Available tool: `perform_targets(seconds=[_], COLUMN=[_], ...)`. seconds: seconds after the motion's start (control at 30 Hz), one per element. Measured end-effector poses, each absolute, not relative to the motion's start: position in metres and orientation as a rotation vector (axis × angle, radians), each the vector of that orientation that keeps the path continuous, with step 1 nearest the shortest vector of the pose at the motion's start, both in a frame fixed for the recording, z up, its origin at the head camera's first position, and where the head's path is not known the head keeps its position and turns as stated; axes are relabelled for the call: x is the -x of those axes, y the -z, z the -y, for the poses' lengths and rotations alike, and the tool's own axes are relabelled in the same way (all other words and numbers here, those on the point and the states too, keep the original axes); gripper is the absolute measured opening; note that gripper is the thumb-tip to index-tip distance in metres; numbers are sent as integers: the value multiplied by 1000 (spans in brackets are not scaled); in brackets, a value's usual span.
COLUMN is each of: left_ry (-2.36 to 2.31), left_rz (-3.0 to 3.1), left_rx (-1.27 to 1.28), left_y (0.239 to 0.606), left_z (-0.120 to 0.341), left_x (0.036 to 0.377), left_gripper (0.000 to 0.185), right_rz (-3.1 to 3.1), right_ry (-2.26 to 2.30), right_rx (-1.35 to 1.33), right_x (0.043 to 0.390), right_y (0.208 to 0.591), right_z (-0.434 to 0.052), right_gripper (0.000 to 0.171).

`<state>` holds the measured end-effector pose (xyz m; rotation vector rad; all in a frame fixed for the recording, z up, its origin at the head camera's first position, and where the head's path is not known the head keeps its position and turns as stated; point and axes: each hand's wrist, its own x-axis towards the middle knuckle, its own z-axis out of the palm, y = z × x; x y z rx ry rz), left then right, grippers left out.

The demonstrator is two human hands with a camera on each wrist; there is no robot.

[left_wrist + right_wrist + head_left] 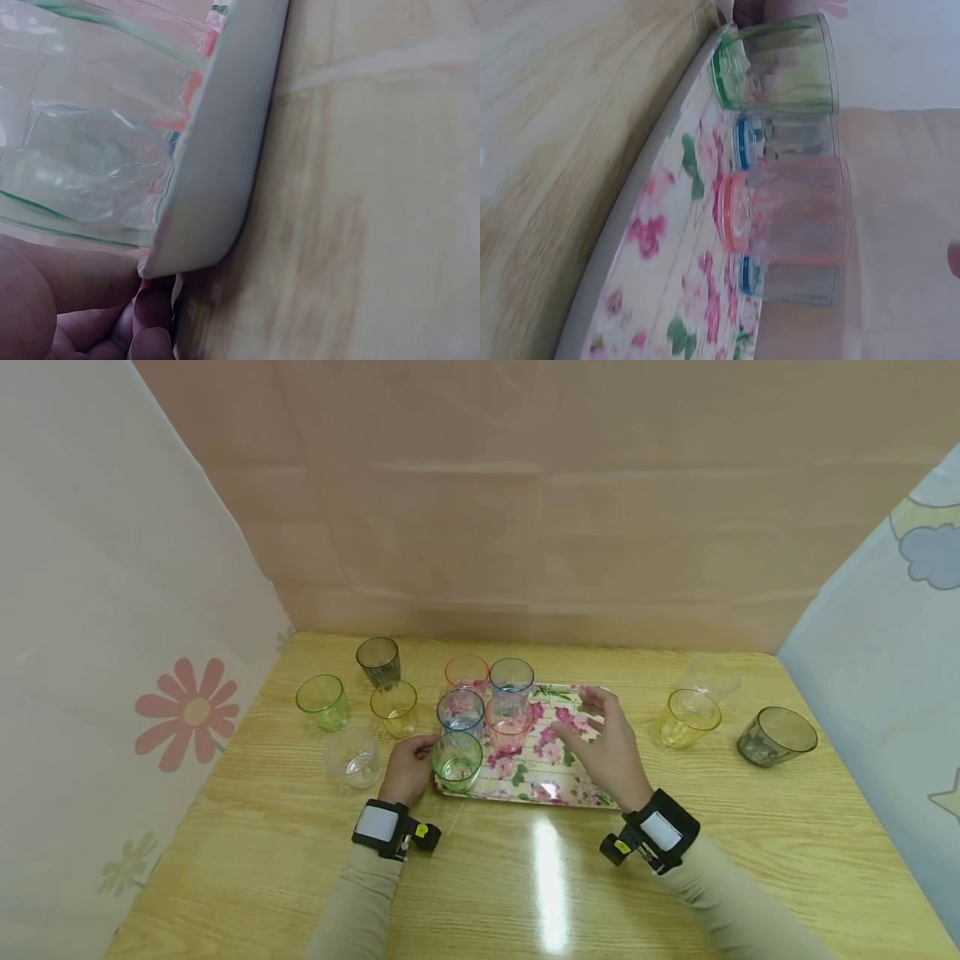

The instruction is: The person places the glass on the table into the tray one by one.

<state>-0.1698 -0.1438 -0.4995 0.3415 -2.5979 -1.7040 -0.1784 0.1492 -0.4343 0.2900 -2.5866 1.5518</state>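
Note:
A flowered tray [551, 768] lies on the table with a green cup [458, 768], two blue cups [461, 714] and two pink cups [509, 727] grouped on its left part. At the tray's left edge, beside the green cup, is my left hand [407, 770]. The left wrist view shows its thumb on the rim [202, 172] and curled fingers [154, 307] below, pinching the tray's corner. My right hand [611, 756] hovers over the tray's right part, fingers spread and holding nothing. In the right wrist view, the pink cup [791, 210] stands upright on the tray.
Left of the tray stand a dark grey cup [378, 662], a green cup [323, 703], a yellow cup [394, 710] and a clear cup [352, 760]. To its right are a yellow cup [688, 720], a clear cup [710, 679] and a tilted dark grey cup [777, 737].

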Motion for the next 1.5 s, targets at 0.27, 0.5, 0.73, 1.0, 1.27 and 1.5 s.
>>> perform_targets(seconds=[0.27,0.5,0.73,1.0,1.27,1.5], left_ry=[1706,1696,1693,1669,1671,1692], left_rz=[2586,2596,2594,2613,2614,2601], left_rx=[-340,-323,-329,-346,-357,-389], left_y=[501,499,499,498,499,499], left_z=[144,144,143,144,144,144], left_x=[169,168,168,168,169,170], left_gripper=[25,26,25,27,27,26], right_rz=[2319,2050,2088,2119,2123,2072], right_ry=[-1518,-1361,-1380,-1527,-1582,-1595], right_rx=[-207,-55,201,396,405,404], right_x=[177,183,194,199,205,214], right_y=[437,448,459,470,486,500], right_z=[-183,-220,-248,-256,-259,-262], right_gripper=[76,80,107,118,121,117])
